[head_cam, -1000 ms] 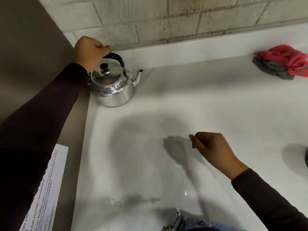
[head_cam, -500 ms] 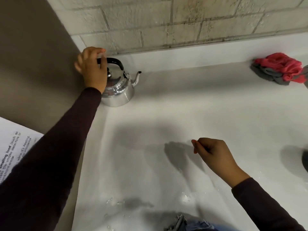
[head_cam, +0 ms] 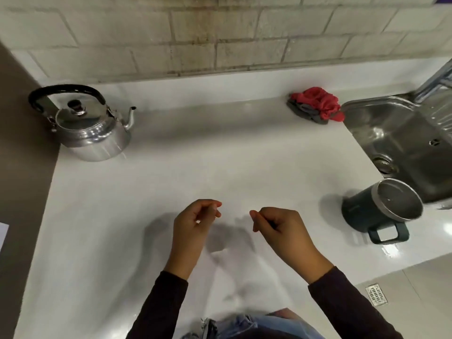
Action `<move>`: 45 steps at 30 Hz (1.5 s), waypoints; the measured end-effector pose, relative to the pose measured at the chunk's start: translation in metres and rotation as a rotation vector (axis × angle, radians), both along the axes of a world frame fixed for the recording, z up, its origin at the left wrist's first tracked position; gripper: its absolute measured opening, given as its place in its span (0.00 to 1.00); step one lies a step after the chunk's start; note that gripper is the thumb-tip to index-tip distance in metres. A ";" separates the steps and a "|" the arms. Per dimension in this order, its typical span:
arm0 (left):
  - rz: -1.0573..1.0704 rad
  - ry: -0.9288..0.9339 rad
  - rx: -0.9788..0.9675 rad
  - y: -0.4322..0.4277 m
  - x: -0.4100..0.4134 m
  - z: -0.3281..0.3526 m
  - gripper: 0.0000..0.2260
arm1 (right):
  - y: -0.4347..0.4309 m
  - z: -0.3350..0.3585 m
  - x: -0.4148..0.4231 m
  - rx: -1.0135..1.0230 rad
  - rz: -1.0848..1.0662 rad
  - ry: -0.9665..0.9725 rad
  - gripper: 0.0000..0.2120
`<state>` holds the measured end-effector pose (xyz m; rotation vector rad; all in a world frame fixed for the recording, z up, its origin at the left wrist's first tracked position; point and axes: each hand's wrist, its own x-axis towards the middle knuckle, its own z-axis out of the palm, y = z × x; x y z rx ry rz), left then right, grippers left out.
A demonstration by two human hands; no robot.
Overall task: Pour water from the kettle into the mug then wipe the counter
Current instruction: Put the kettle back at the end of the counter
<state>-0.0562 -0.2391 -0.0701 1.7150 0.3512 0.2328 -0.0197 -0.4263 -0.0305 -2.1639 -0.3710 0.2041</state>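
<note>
A shiny metal kettle [head_cam: 91, 132] with a black handle stands upright at the far left corner of the white counter [head_cam: 220, 167], spout pointing right. A dark mug [head_cam: 376, 211] with a steel rim stands at the right, beside the sink, its handle toward me. A red and grey cloth [head_cam: 315, 104] lies bunched at the back right. My left hand [head_cam: 193, 228] and my right hand [head_cam: 281, 228] hover side by side over the middle of the counter, fingers loosely curled, holding nothing.
A steel sink [head_cam: 406, 138] with a drain and a tap [head_cam: 437, 79] fills the right side. A brick wall runs along the back. A brown panel [head_cam: 22, 167] borders the counter on the left. A floor drain [head_cam: 376, 294] shows at lower right.
My left hand has let go of the kettle handle and come back to the middle beside my right hand. The view has swung right, bringing the mug and sink into sight.
</note>
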 end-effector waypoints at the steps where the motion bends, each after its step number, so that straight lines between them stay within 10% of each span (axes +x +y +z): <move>1: -0.016 0.005 0.013 -0.008 -0.002 -0.005 0.14 | -0.009 -0.001 -0.001 0.002 -0.010 0.005 0.18; 13: 0.181 -0.057 0.212 0.027 0.025 0.022 0.11 | -0.024 -0.010 0.014 -0.053 0.101 0.021 0.19; 23: 0.323 0.242 1.092 0.247 0.118 0.077 0.37 | 0.064 -0.008 0.032 0.006 0.137 -0.066 0.18; 36: 0.162 0.544 1.084 0.283 0.155 0.049 0.44 | 0.073 -0.010 0.019 -0.027 0.129 -0.004 0.19; 45: 0.214 0.322 1.164 0.308 0.141 0.030 0.40 | 0.056 -0.009 0.009 -0.063 0.079 0.021 0.19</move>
